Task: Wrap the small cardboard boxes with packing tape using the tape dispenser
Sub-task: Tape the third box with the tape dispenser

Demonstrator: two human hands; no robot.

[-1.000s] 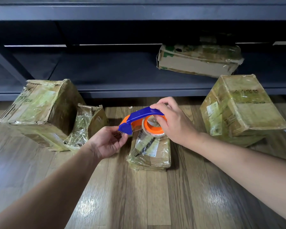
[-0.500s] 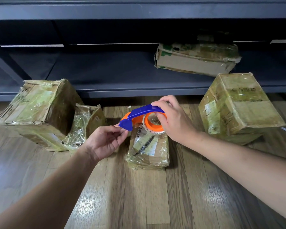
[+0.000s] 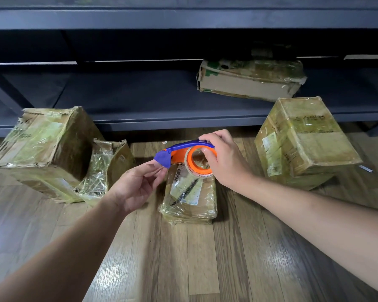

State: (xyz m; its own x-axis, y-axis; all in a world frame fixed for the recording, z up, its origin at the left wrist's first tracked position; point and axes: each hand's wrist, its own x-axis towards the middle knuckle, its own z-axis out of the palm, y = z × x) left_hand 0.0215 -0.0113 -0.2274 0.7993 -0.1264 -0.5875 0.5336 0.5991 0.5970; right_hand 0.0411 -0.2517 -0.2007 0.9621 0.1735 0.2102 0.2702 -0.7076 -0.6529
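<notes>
The tape dispenser (image 3: 183, 154), a blue handle over an orange hub carrying a roll of clear tape, is held in the air just above the far end of a small cardboard box (image 3: 190, 199). The right hand (image 3: 226, 163) grasps it: the fingers curl over the rear of the blue handle and the thumb reaches into the orange hub. The left hand (image 3: 138, 185) is palm up, its thumb and forefinger closed in a pinch right at the dispenser's blue nose, the other fingers loosely bent; whether a loose end of tape lies between the fingertips cannot be told. The small box lies flat on the wooden floor (image 3: 183, 258), already glossy with tape, a printed label showing on top. To the left stand a large taped box (image 3: 44, 149) and a crumpled smaller one (image 3: 106, 168) leaning against it; to the right a tilted taped box (image 3: 303, 142). Behind, another box (image 3: 249, 82) sits on the dark shelf (image 3: 140, 101).
</notes>
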